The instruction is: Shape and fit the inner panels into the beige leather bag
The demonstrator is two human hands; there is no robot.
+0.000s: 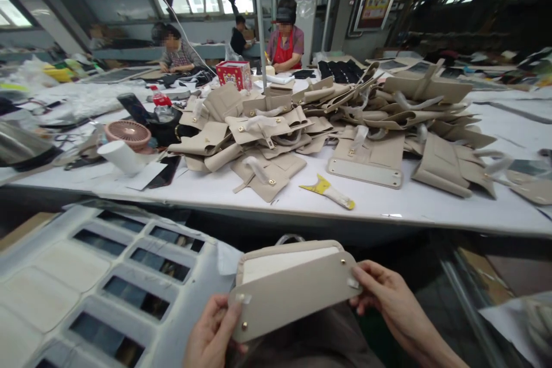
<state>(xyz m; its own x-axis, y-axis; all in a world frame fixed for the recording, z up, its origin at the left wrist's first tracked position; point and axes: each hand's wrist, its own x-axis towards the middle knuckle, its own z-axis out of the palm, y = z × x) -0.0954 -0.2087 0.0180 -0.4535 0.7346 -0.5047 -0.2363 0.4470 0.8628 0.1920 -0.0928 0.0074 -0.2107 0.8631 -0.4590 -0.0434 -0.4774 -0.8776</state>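
Above my lap I hold a beige leather bag panel (297, 293), long and round-cornered, with small gold studs and bits of clear tape near its ends. My left hand (218, 325) pinches its left end, thumb on the front face. At the other end my right hand (379, 287) grips the right edge between thumb and fingers. Behind this panel shows a second beige piece with a pale inner face (280, 261); the panel partly covers it, and I cannot tell how the two are joined.
A white table (302, 207) bears a big heap of beige bag parts (366, 103). Near its front edge lies a yellow-tipped scraper (330, 191). A pink fan (128, 133) and white cup (118, 155) stand left. At lower left is a slotted rack (129, 287). Several people sit beyond.
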